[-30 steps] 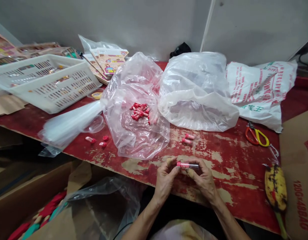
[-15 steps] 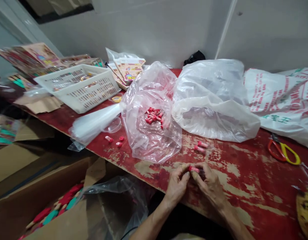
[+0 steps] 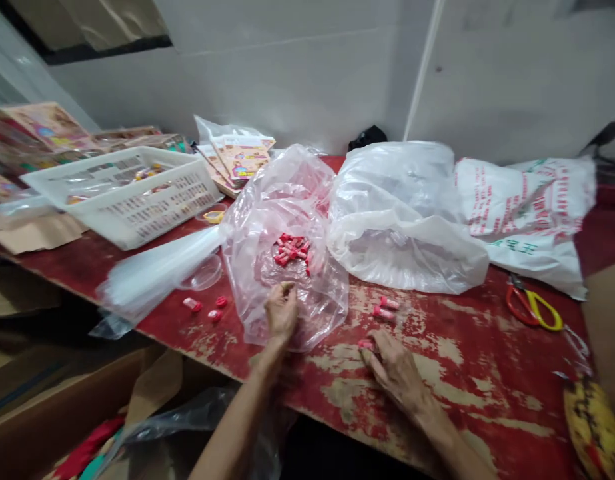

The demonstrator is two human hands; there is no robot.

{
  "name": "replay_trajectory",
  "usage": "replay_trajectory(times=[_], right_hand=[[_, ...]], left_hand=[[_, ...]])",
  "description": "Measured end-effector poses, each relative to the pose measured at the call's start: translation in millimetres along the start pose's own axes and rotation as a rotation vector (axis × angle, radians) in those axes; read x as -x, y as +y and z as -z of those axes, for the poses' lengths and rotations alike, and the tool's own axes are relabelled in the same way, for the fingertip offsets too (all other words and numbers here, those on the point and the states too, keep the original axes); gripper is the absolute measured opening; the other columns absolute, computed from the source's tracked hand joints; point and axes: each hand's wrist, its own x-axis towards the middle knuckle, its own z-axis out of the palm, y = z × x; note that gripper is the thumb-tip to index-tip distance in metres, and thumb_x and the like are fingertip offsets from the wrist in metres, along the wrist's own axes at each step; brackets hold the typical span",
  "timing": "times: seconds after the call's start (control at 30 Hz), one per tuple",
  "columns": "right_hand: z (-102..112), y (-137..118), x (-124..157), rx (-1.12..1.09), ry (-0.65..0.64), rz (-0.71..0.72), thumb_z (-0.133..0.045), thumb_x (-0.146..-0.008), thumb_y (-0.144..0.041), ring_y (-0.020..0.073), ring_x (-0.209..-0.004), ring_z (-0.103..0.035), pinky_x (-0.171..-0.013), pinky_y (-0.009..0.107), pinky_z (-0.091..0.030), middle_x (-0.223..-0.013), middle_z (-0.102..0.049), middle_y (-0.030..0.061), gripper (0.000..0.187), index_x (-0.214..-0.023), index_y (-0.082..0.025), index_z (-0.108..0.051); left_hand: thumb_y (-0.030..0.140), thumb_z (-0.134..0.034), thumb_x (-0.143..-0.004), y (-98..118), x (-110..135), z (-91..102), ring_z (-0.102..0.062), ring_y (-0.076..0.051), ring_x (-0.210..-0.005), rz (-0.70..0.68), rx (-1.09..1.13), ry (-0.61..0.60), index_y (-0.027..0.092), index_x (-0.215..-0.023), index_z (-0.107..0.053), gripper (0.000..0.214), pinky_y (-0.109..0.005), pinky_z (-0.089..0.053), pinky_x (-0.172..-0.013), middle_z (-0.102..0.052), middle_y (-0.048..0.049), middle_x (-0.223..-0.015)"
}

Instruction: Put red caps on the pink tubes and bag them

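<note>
My right hand (image 3: 393, 365) is closed on a small red-capped tube (image 3: 366, 345), held low over the tabletop. Two more red-capped tubes (image 3: 386, 308) lie just beyond it. Over the front of a clear plastic bag (image 3: 260, 303) is my left hand (image 3: 281, 312), fingers loosely bent and apart, with nothing visible in them. A pile of red-capped tubes (image 3: 291, 249) rests in the bag, a little past my left fingertips. To the left of the bag are a few loose red pieces (image 3: 214, 315).
The worn red table (image 3: 437, 400) also bears a white slotted basket (image 3: 177, 207), flat plastic sleeves (image 3: 152, 267), a tape roll (image 3: 214, 217) and printed cards (image 3: 244, 161). A large white bag (image 3: 407, 220), a printed sack (image 3: 522, 213) and scissors (image 3: 534, 307) are to the right. A cardboard box (image 3: 52, 413) stands below left.
My left hand has left the tube and moved forward and left to the plastic bag. The right hand keeps the tube. The view has turned somewhat to the right.
</note>
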Motion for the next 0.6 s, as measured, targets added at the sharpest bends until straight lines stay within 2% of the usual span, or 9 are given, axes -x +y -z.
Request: replay_trajectory(times=[0.1,0.17,0.27,0.37,0.47,0.53,0.6], right_hand=[[-4,7,-5,-0.103,0.121,0.044,-0.039,-0.093,-0.016,0.0192,-0.092,-0.060,-0.077,0.030,-0.051,-0.100,-0.060,0.0082,0.018,-0.107,-0.020,-0.050],[-11,13,-5,-0.026,0.178,0.126,-0.037,-0.092,-0.011,0.0206,-0.100,-0.058,-0.084,0.034,-0.050,-0.108,-0.059,0.0101,0.028,-0.116,-0.019,-0.049],[-20,21,-2,0.168,0.197,0.211,-0.039,-0.090,-0.007,0.0234,-0.100,-0.057,-0.088,0.042,-0.048,-0.106,-0.061,0.0103,0.034,-0.120,-0.017,-0.050],[-14,29,-6,0.245,0.199,0.227,-0.041,-0.090,-0.009,0.0240,-0.102,-0.056,-0.089,0.044,-0.045,-0.106,-0.063,0.0104,0.031,-0.117,-0.017,-0.054],[4,46,-31,0.263,0.221,0.181,-0.043,-0.091,-0.014,0.0223,-0.099,-0.057,-0.087,0.040,-0.046,-0.103,-0.063,0.0104,0.023,-0.109,-0.017,-0.057],[17,64,-62,0.326,0.196,0.080,-0.043,-0.092,-0.018,0.0215,-0.095,-0.058,-0.085,0.036,-0.046,-0.100,-0.064,0.0100,0.019,-0.102,-0.016,-0.059],[26,84,-101,0.465,0.098,-0.109,-0.043,-0.091,-0.019,0.0199,-0.093,-0.058,-0.083,0.031,-0.045,-0.099,-0.064,0.0092,0.020,-0.098,-0.016,-0.061]], left_hand=[[0.017,-0.044,-0.077,-9,-45,-14.2,-0.061,-0.024,-0.090,-0.025,-0.110,0.021,0.014,-0.093,-0.065,0.027,-0.037,-0.046,-0.086,-0.066,-0.0113,-0.095],[0.014,-0.043,-0.076,-13,-68,-22.9,-0.059,-0.026,-0.094,-0.049,-0.189,0.019,0.013,-0.098,-0.065,0.031,-0.038,-0.044,-0.087,-0.064,-0.0144,-0.102],[0.015,-0.043,-0.078,-20,-91,-33.6,-0.058,-0.029,-0.094,-0.074,-0.292,-0.005,0.010,-0.100,-0.064,0.031,-0.039,-0.044,-0.082,-0.061,-0.0179,-0.107],[0.018,-0.044,-0.079,-26,-101,-41.3,-0.057,-0.031,-0.094,-0.083,-0.363,-0.027,0.011,-0.098,-0.065,0.029,-0.039,-0.044,-0.077,-0.061,-0.0181,-0.105],[0.020,-0.044,-0.081,-28,-103,-43.4,-0.056,-0.030,-0.096,-0.081,-0.396,-0.030,0.012,-0.102,-0.064,0.030,-0.038,-0.043,-0.078,-0.062,-0.0167,-0.104],[0.023,-0.044,-0.083,-26,-100,-40.2,-0.057,-0.029,-0.093,-0.065,-0.392,0.005,0.013,-0.107,-0.062,0.032,-0.038,-0.043,-0.078,-0.062,-0.0160,-0.104],[0.028,-0.045,-0.085,-22,-90,-33.0,-0.059,-0.026,-0.089,-0.049,-0.311,0.085,0.013,-0.109,-0.060,0.032,-0.037,-0.044,-0.077,-0.064,-0.0138,-0.101]])
